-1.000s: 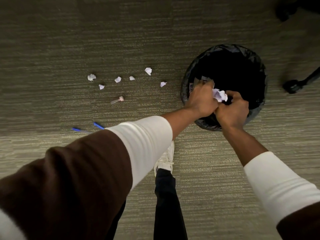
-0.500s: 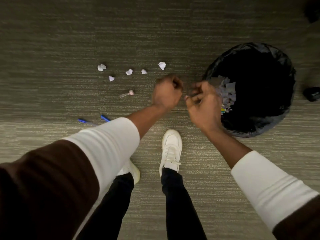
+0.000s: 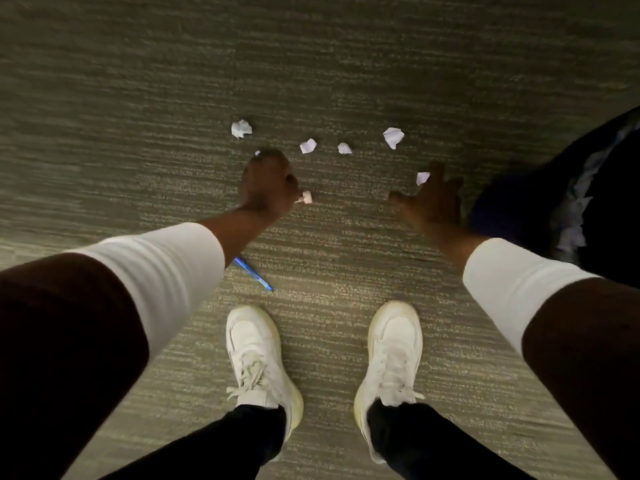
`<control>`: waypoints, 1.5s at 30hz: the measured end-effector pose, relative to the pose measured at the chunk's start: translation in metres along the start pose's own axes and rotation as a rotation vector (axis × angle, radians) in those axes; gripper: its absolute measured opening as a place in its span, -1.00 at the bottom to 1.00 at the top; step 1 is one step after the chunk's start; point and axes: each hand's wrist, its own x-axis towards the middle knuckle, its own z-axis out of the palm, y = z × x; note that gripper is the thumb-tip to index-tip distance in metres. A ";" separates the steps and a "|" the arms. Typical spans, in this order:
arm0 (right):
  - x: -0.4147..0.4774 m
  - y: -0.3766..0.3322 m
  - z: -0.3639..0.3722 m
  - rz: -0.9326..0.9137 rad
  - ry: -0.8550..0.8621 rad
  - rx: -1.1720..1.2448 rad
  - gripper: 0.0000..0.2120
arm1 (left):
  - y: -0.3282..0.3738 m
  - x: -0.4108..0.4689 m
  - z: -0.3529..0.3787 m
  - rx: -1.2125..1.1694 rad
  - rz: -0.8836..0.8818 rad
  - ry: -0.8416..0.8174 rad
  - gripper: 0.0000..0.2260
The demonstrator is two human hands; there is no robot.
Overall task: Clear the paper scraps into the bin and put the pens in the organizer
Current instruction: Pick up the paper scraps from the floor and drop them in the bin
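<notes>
The job is only partly done. Some paper already lies inside the bin (image 3: 575, 202), the dark bag at the right edge of the frame, but many paper scraps (image 3: 241, 128) are on the floor (image 3: 138, 98) in a loose row across the upper middle. One more scrap (image 3: 422, 177) lies right at the fingertips of the right hand (image 3: 433, 206), which is spread wide and flat, holding nothing. The left hand (image 3: 268, 183) is curled over the floor, and I cannot tell if it grips anything; a tiny bit of white peeks out past its top. A small pink-tipped thing (image 3: 304, 197) sits just beside that hand, too blurry to name. One blue pen (image 3: 252, 273) lies on the floor near the left shoe (image 3: 258, 358), partly hidden under the left sleeve (image 3: 166, 268). No organizer shows anywhere, so the pens are not put away yet. Only part of the bin shows.
</notes>
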 end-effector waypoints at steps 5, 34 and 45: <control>0.043 -0.005 0.021 -0.010 0.080 -0.003 0.07 | -0.054 0.047 -0.001 0.221 -0.039 -0.013 -0.22; 0.064 -0.148 0.114 -0.737 0.021 -0.218 -0.82 | -0.083 0.078 0.030 0.196 0.334 0.077 -0.83; -0.026 -0.068 0.056 -0.468 0.065 -0.047 -0.83 | -0.050 -0.003 -0.007 0.022 0.194 -0.032 -0.90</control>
